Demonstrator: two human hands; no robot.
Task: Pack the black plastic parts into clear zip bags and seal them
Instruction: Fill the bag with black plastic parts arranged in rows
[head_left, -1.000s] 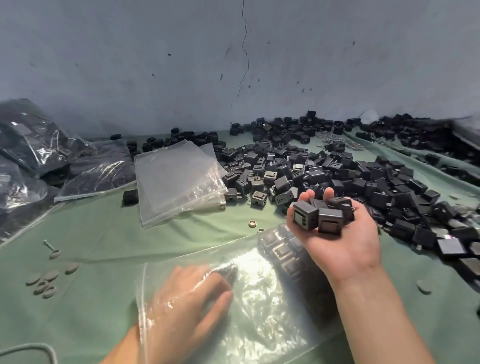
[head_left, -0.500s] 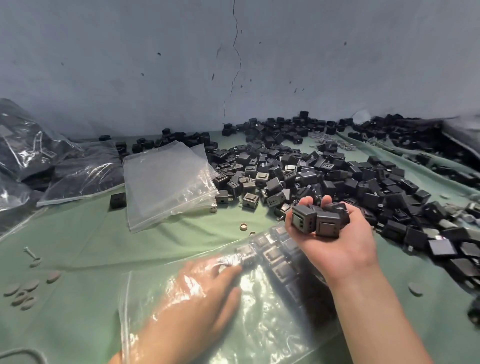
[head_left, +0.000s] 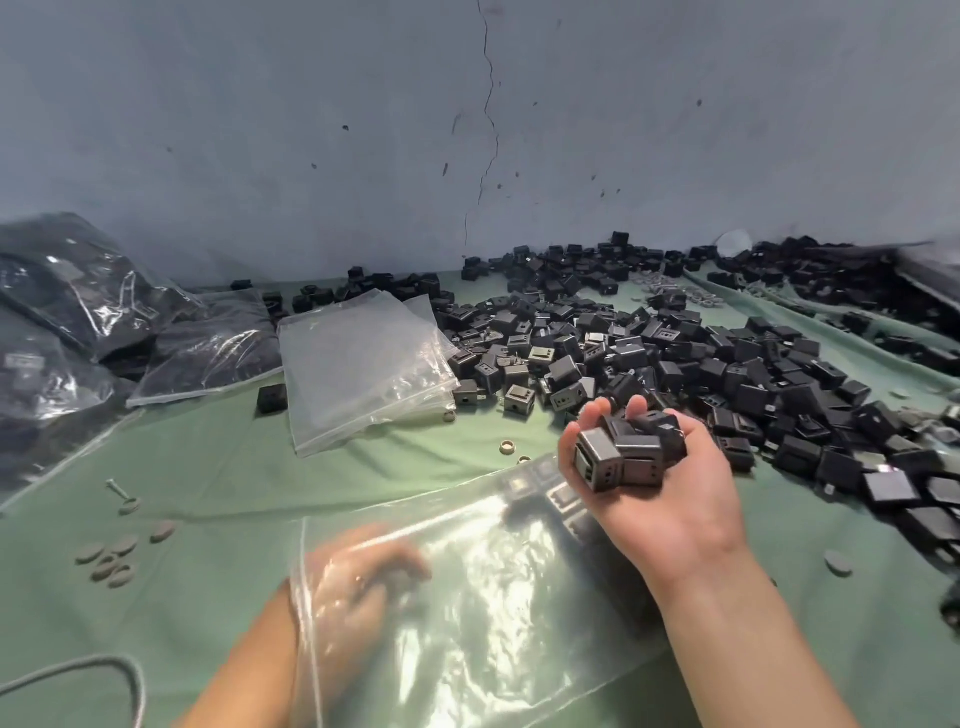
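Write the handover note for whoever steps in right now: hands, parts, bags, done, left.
Right hand: palm up, cupping a handful of black parts at the clear bag's far end.
Left hand: behind that bag's plastic, blurred; grip unclear.
Done: some parts already in the bag; filled bags at far left.
Left: add the handful, seal, then bag the loose pile using the empty bags.

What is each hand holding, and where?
Right hand cups black parts in its palm and curled fingers. Left hand shows blurred through the clear bag; its grip is unclear.
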